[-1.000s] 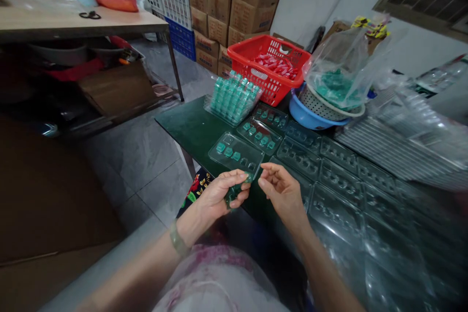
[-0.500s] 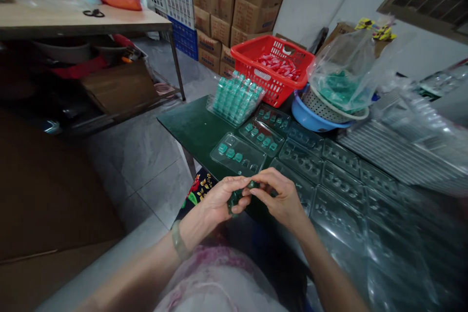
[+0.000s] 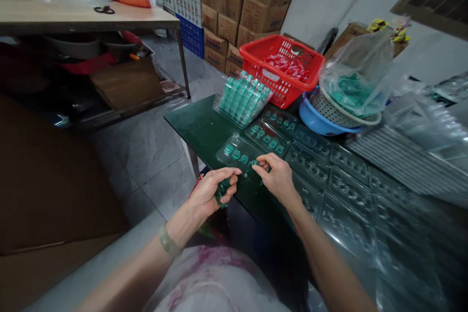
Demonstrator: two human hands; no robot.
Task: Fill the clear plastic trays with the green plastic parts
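My left hand [image 3: 218,187] is curled around several small green plastic pieces [image 3: 221,191] just off the table's front edge. Between the thumb and fingertips of my right hand [image 3: 275,175] is one green plastic piece [image 3: 255,163], held at the fourth hollow of a clear plastic tray [image 3: 224,157]. Three like pieces sit in a row in that tray, among them a green piece [image 3: 236,154]. Behind it lies a second clear tray [image 3: 259,142] with a row of green pieces. The exact shape of the pieces in my left hand is partly hidden by the fingers.
More clear trays [image 3: 345,183] cover the right of the green table [image 3: 190,119]. A stack of filled trays [image 3: 243,97] stands at the back, near a red basket [image 3: 281,66] of pink-red pieces. A blue basin [image 3: 321,119] holds a grey colander [image 3: 321,102] with a bag of green pieces.
My hands have come apart. The right one has carried a green piece forward to the tray's fourth hollow, while the left has drawn slightly left, still closed on the other pieces.
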